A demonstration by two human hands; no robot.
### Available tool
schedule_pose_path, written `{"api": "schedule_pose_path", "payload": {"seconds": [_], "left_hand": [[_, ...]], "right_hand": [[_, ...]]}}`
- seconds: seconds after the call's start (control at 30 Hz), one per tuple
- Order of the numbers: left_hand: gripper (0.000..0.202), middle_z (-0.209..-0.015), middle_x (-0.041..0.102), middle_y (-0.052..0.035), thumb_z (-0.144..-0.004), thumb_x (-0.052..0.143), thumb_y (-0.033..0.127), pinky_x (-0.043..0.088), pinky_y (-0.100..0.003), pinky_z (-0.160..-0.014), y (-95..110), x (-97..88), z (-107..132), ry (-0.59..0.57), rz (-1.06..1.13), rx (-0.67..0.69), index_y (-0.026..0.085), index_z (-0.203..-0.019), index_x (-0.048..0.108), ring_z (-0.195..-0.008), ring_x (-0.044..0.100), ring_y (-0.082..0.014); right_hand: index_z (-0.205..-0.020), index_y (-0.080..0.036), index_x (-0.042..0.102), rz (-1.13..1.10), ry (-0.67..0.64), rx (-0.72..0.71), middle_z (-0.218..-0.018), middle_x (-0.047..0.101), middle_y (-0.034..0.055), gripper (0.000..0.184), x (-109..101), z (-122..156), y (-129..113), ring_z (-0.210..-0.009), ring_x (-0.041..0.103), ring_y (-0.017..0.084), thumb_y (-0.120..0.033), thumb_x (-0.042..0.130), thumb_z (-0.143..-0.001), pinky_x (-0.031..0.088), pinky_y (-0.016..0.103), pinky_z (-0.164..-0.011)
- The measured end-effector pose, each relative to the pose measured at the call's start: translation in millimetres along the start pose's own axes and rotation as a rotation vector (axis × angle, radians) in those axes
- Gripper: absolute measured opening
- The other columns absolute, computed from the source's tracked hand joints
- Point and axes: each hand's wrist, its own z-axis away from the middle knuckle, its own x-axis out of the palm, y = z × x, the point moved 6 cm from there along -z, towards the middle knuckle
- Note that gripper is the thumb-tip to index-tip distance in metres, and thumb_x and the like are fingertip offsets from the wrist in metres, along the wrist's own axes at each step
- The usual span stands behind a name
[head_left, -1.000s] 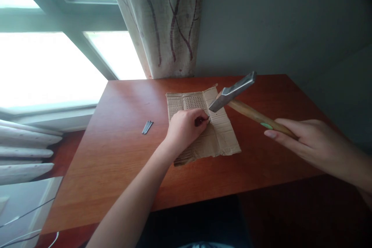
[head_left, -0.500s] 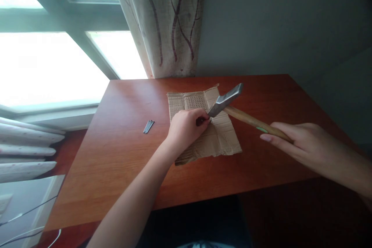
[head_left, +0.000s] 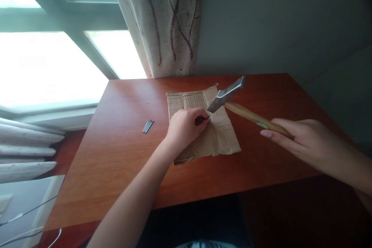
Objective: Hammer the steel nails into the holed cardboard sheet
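My left hand (head_left: 188, 124) rests over a creased sheet of cardboard (head_left: 222, 135), thumb and forefinger pinched on a nail (head_left: 209, 117) that shows only as a small dark bit at the fingertips. Wrapped round the wooden handle of a hammer (head_left: 226, 95) is my right hand (head_left: 299, 137). The metal head hangs just above the pinching fingers, its lower end close to the nail and apart from it. A grid of small holes marks the far part of the cardboard. Left of it, several loose nails (head_left: 148, 126) lie side by side.
The cardboard lies on a reddish-brown wooden table (head_left: 116, 178). Behind the table hang a patterned curtain (head_left: 174, 27) and a grey wall (head_left: 276, 23). A bright window is on the left, with cables (head_left: 29, 232) below it.
The hammer head has risen slightly away from the nail, its far end tilting up. My left hand keeps its pinch in nearly the same place.
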Motion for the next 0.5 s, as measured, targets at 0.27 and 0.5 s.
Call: {"api": "schedule_pose_path", "payload": {"seconds": [0.27,0.5], "left_hand": [[0.008,-0.078,0.076,0.0010,-0.083,0.067,0.023,0.042,-0.025,-0.060,0.9,-1.1,-0.8,0.014,-0.028,0.008,0.024,-0.082,0.075,-0.064,0.064,-0.0145],[0.008,-0.077,0.075,0.0001,-0.083,0.067,0.022,0.039,-0.025,-0.058,0.1,0.4,-1.4,-0.010,-0.036,0.001,0.022,-0.079,0.073,-0.064,0.062,-0.0146]], "right_hand": [[-0.069,-0.024,0.054,-0.017,-0.007,-0.025,-0.052,0.051,-0.0021,0.052,-1.3,1.4,-5.7,-0.045,0.048,0.015,-0.070,0.045,-0.093,0.031,0.029,-0.051],[-0.072,-0.023,0.056,-0.020,-0.020,-0.027,-0.054,0.053,-0.0021,0.049,5.7,2.7,-2.4,-0.047,0.051,0.015,-0.066,0.047,-0.094,0.033,0.029,-0.052]]}}
